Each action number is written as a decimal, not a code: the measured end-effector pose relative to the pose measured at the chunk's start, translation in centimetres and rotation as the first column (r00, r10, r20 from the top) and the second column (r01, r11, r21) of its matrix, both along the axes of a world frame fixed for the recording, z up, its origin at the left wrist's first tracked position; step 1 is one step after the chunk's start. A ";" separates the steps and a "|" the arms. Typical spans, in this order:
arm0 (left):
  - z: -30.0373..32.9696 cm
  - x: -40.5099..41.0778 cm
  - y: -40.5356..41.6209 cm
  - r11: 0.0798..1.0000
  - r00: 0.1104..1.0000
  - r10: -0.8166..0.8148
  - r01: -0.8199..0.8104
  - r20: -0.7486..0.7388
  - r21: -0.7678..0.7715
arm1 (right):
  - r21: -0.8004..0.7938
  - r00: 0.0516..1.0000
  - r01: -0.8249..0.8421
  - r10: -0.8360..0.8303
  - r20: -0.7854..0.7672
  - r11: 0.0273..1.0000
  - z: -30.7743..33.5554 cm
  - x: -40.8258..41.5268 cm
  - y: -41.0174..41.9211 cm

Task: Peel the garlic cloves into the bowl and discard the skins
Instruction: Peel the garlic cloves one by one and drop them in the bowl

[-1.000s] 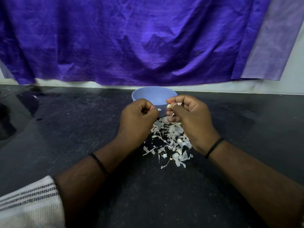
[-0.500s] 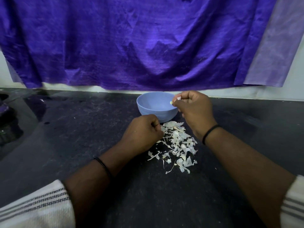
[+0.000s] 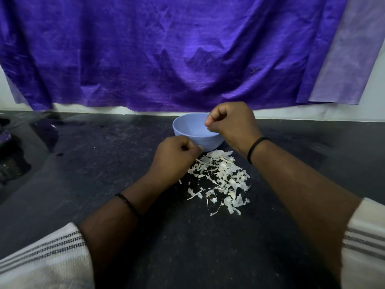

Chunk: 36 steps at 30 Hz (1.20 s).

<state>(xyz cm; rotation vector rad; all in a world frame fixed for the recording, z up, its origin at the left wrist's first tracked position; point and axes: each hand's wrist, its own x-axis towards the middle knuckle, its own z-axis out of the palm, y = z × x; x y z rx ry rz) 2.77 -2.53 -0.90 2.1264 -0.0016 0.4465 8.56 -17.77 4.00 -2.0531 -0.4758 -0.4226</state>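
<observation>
Right hand [image 3: 232, 124] hangs over the pale blue bowl [image 3: 188, 134], fingers curled, thumb and forefinger tips pinched together above the bowl's opening — whether a garlic clove sits between them cannot be told. The bowl stands toward the far edge of the dark bench [image 3: 104, 163]. Left hand [image 3: 176, 156] is a closed fist just in front of the bowl; contents hidden. Garlic skins [image 3: 219, 178] lie heaped on the bench, beside the left hand, below the right wrist. No readable writing anywhere.

Purple cloth [image 3: 166, 55] is hung across a white wall [image 3: 354, 113]. A dark countertop [image 3: 83, 174] is laid below.
</observation>
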 end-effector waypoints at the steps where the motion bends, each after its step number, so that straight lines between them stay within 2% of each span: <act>1: 0.1 0.1 0.3 1.000 1.000 0.007 -0.007 -0.010 -0.019 | 0.001 1.000 -0.001 0.001 -0.001 1.000 0.1 -0.7 -0.3; 3: 0.4 0.2 0.7 0.999 0.999 -0.012 0.011 -0.032 -0.044 | -0.033 1.000 -0.022 0.021 -0.018 0.999 0.1 -2.3 -1.0; 5: 0.6 0.0 1.1 1.000 0.999 -0.007 0.007 -0.044 0.016 | -0.145 0.995 -0.076 0.066 -0.072 0.986 0.0 -3.8 -1.8; 7: 0.9 -0.1 1.6 0.971 0.996 0.075 -0.061 -0.057 0.230 | -0.315 0.995 -0.059 0.031 -0.091 0.947 -0.6 -4.6 -2.6; 9: 0.8 -0.3 1.9 0.886 0.980 0.171 -0.108 -0.102 0.450 | -0.459 0.994 0.027 -0.072 -0.080 0.888 -1.6 -4.1 -3.3; 12: 0.4 -0.2 1.8 0.771 0.956 0.247 -0.094 -0.159 0.630 | -0.541 0.973 0.046 -0.161 -0.167 0.840 -2.9 -2.7 -3.6; 14: 0.2 -0.3 1.2 0.788 0.960 0.213 -0.059 -0.183 0.613 | -0.554 0.965 -0.023 -0.127 -0.230 0.832 -3.5 -2.2 -3.4; 17: 0.0 -0.3 0.8 0.832 0.988 0.078 0.011 -0.137 0.555 | -0.591 0.978 -0.088 -0.044 -0.205 0.802 -4.2 -2.4 -2.9; 19: -0.1 -0.5 0.4 0.870 0.995 -0.018 0.063 -0.097 0.489 | -0.551 0.980 -0.122 0.014 -0.196 0.825 -4.5 -2.5 -3.2; 22: -0.1 -0.7 -0.2 0.939 0.979 -0.148 0.184 -0.140 0.292 | -0.425 0.957 -0.252 0.160 -0.241 0.869 -3.8 -3.4 -3.8; 25: -0.1 -1.0 -0.6 0.967 0.962 -0.239 0.249 -0.132 0.059 | -0.153 0.880 -0.387 0.315 -0.355 0.909 -2.1 -5.0 -4.8; 26: 0.0 -1.0 -0.5 0.970 0.964 -0.238 0.241 -0.121 0.010 | -0.112 0.864 -0.401 0.335 -0.375 0.909 -1.6 -5.4 -5.2; 27: 0.1 -1.0 -0.3 0.972 0.965 -0.237 0.236 -0.115 -0.019 | -0.126 0.871 -0.390 0.321 -0.372 0.912 -1.3 -5.6 -5.7; 29: 0.6 -1.1 0.1 0.967 0.959 -0.252 0.256 -0.127 0.015 | -0.293 0.921 -0.294 0.189 -0.339 0.910 -0.9 -5.7 -6.7; 32: 1.0 -1.0 0.6 0.939 0.928 -0.287 0.322 -0.238 0.121 | -0.598 0.918 -0.260 0.003 -0.396 0.758 -0.7 -6.7 -7.4; 34: 1.0 -1.0 0.7 0.892 0.882 -0.336 0.410 -0.330 0.188 | -0.681 0.890 -0.303 -0.058 -0.453 0.666 -0.9 -7.5 -7.0; 36: 1.1 -1.2 0.5 0.829 0.843 -0.387 0.495 -0.373 0.259 | -0.722 0.903 -0.304 -0.053 -0.426 0.621 -1.3 -7.9 -6.3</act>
